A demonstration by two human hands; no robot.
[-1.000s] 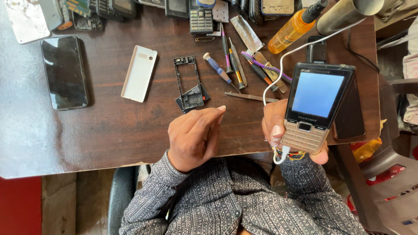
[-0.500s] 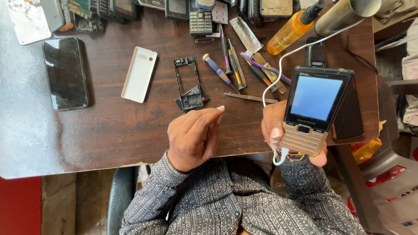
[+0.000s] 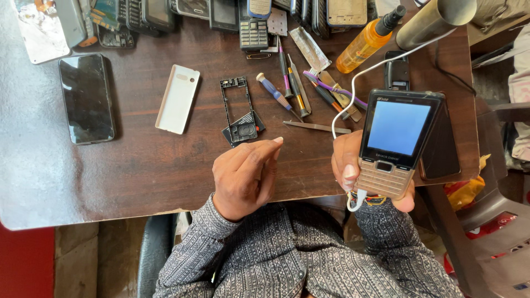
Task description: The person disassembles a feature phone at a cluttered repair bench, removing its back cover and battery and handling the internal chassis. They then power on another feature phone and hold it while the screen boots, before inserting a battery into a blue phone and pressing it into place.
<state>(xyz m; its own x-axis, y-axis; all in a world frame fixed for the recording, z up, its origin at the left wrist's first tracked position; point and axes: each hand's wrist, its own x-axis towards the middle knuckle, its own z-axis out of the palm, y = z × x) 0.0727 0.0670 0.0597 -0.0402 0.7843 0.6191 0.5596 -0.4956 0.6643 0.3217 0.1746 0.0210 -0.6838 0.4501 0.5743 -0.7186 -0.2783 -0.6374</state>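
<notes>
Nothing has moved: right hand [image 3: 353, 168] still grips the lit keypad phone [image 3: 395, 143] at right; left hand [image 3: 245, 176] hovers centre, fingers together, empty.

From my remote seat I count one lit keypad phone [image 3: 395, 144], one white cable [image 3: 353, 83] plugged into it, one black smartphone [image 3: 86, 98] lying flat, one white back cover [image 3: 178, 99], one bare black phone frame [image 3: 237, 105], one orange bottle [image 3: 369, 41], one pair of tweezers [image 3: 317, 127], and about five screwdrivers [image 3: 274, 95]. The handsets along the far edge overlap too much to count.
</notes>
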